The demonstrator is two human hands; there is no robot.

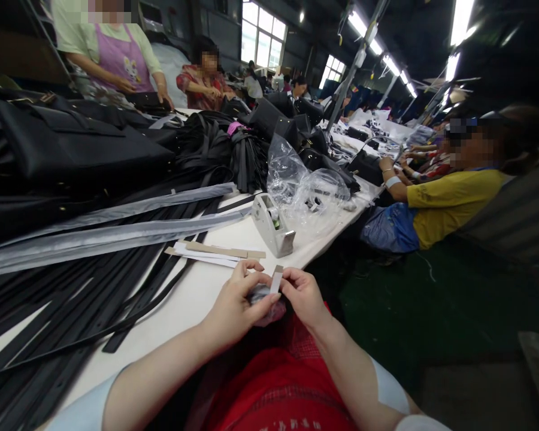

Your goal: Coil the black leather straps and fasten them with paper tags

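Just over the table's near edge, my left hand (240, 296) and my right hand (303, 293) meet at a short white strip (276, 280) with a tan end. The left thumb and fingers close on the strip from one side. My right thumb and fingertips pinch it from the other. Beneath the left fingers is a crumpled, clear and pinkish bundle (269, 312), partly hidden, whose kind I cannot make out. A grey tape dispenser (269, 227) stands just beyond my hands. To its left lie flat white and tan card strips (220, 251).
Long black straps (40, 317) and grey strips (117, 233) cover the white table (197, 299) at left. Black bags (85, 137) are piled behind them. Clear plastic bags (314, 185) lie past the dispenser. Co-workers sit or stand around, one in a yellow shirt (453, 203) at right.
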